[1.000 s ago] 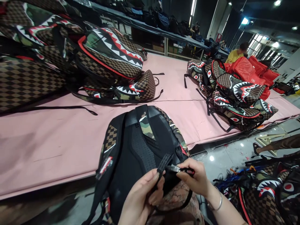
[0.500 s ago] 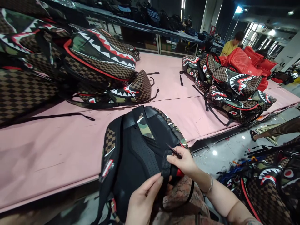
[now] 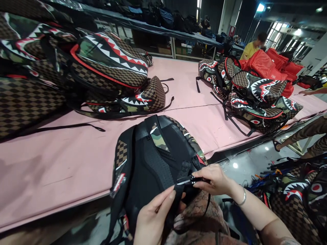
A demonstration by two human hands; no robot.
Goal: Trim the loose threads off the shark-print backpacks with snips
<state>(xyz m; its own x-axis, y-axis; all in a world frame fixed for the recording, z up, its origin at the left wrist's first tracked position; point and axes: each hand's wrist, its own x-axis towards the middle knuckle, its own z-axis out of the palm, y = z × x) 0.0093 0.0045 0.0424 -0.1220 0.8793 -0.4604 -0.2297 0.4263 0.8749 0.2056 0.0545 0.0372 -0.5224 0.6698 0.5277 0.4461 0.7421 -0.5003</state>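
Note:
A backpack (image 3: 153, 163) with a black padded back and brown check and camouflage sides leans against the table's front edge, back panel facing up. My left hand (image 3: 155, 207) is closed, pinching a black strap (image 3: 178, 190) of this backpack between thumb and fingers. In my right hand (image 3: 214, 178) are thread snips (image 3: 187, 180), their slim blades pointing left at the strap's edge near my left fingertips. Whether the blades touch the strap I cannot tell.
Shark-mouth backpacks lie piled on the pink table (image 3: 84, 163), one pile (image 3: 109, 64) at left and another (image 3: 255, 92) at right. Red bags (image 3: 265, 64) lie behind, near a person in yellow. More backpacks (image 3: 293, 200) fill the lower right, beside the floor.
My right hand has turned and let go of the strap; the snips now point left, with their blades at the strap. My left hand keeps its pinch nearly in place.

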